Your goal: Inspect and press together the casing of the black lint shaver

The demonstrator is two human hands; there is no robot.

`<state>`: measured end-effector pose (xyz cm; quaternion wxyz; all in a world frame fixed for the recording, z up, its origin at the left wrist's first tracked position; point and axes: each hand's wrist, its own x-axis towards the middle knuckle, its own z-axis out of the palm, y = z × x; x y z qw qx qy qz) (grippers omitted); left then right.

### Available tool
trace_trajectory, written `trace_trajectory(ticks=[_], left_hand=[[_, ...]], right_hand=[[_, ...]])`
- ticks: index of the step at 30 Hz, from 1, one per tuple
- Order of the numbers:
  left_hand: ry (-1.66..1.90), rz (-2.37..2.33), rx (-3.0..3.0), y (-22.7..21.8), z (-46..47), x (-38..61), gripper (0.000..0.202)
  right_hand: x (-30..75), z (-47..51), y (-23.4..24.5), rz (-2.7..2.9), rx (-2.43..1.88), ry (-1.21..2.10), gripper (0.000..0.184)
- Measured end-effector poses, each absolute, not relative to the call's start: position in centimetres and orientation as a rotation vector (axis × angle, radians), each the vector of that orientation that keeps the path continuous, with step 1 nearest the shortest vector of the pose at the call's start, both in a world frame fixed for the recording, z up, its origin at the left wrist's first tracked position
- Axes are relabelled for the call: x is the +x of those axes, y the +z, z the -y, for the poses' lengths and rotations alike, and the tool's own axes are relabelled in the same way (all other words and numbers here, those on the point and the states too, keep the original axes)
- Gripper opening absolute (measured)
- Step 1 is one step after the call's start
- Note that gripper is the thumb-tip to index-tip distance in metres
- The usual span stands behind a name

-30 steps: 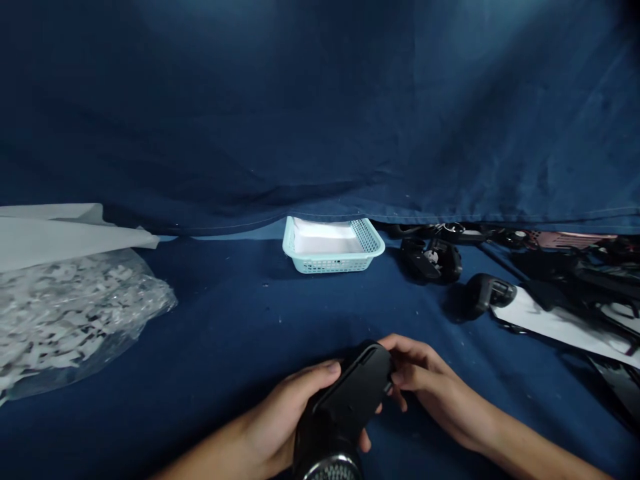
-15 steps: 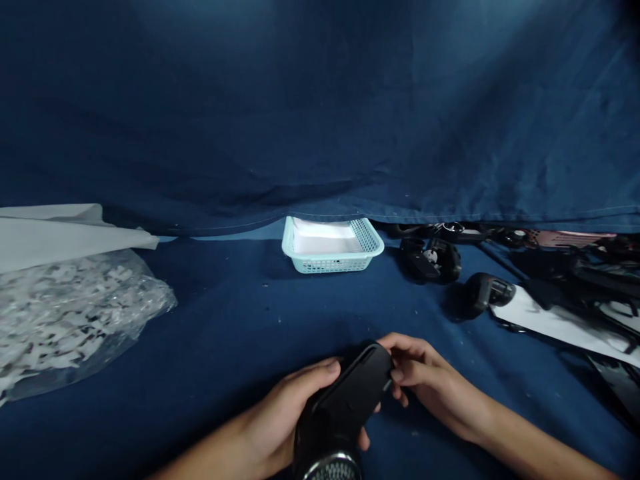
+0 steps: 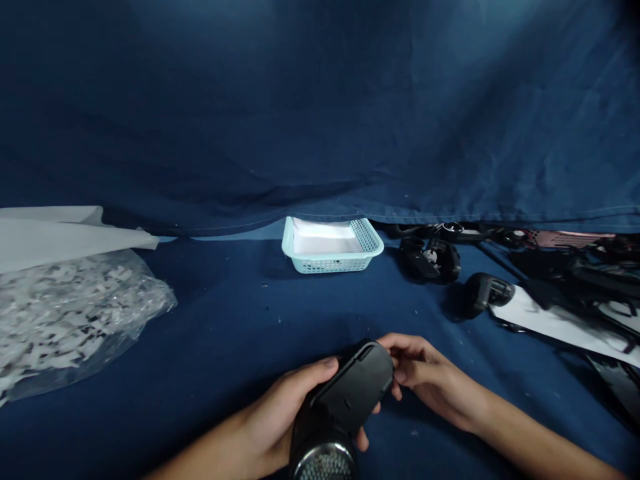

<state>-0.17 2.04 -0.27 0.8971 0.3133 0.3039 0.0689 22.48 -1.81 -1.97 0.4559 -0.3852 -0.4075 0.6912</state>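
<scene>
A black fabric shaver (image 3: pixel 353 393) with a round perforated metal head (image 3: pixel 327 463) lies tilted across the lower middle of the head view. Wrapped round its body is my left hand (image 3: pixel 287 413), thumb along the near side and fingertips showing past the opposite side. At the handle's far end my right hand (image 3: pixel 425 373) is closed, its thumb and fingers gripping the edge there. The shaver's metal head points towards me, partly cut off by the bottom of the view. The undersides of the handle and some right fingertips are hidden.
A light blue basket (image 3: pixel 333 265) with white paper inside stands ahead. To the left lies a clear plastic bag (image 3: pixel 85 313) of small white and grey pieces under white sheeting (image 3: pixel 70 240). Black housings (image 3: pixel 485 293) and other dark parts crowd the right. A blue curtain (image 3: pixel 320 120) hangs behind.
The shaver has turned slightly in my hands, so its metal head shows more and sits a little higher and further left. Both hands keep their grip.
</scene>
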Motion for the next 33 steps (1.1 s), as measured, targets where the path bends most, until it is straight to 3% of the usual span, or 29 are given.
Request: trace_trajectory(ticks=[17, 26, 29, 33], left_hand=[[0.259, -0.513, 0.73, -0.61, -2.12, -0.16, 0.047], [0.258, -0.509, 0.727, -0.63, -2.06, -0.13, 0.046], [0.2, -0.551, 0.644, -0.53, -2.22, -0.08, 0.055], [0.169, -0.517, 0.539, -0.52, -2.48, -0.08, 0.064]], right_hand=[[22.64, 1.63, -2.27, 0.946, -0.916, 1.747, 0.028], [22.78, 1.72, -2.6, 0.945, -0.957, 1.727, 0.029], [22.7, 1.71, -2.59, 0.973, -0.949, 1.713, 0.028], [22.6, 2.1, -2.18, 0.981, -0.871, 1.692, 0.049]])
